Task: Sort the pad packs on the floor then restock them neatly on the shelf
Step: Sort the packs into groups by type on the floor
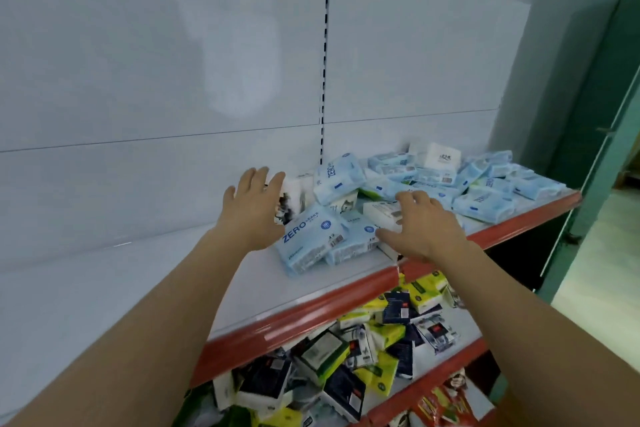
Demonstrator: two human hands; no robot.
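Hands reach over the top shelf point(145, 274), a white board with a red front edge. Left hand point(254, 206) has its fingers straight and slightly spread, fingertips against a white pack point(294, 192) standing near the shelf's back wall. Right hand point(427, 227) is spread wide, palm down, its fingers resting on a flat white pack point(382, 213). Between the hands lies a blue pack marked ZERO point(310, 236), just inside the shelf's front edge. More blue packs point(481, 184) lie heaped loosely across the shelf's right half, some overlapping, with a white pack point(438, 158) on top at the back. Below this shelf, a lower shelf point(464, 333) holds a jumble of yellow, dark and white packs point(377, 343).
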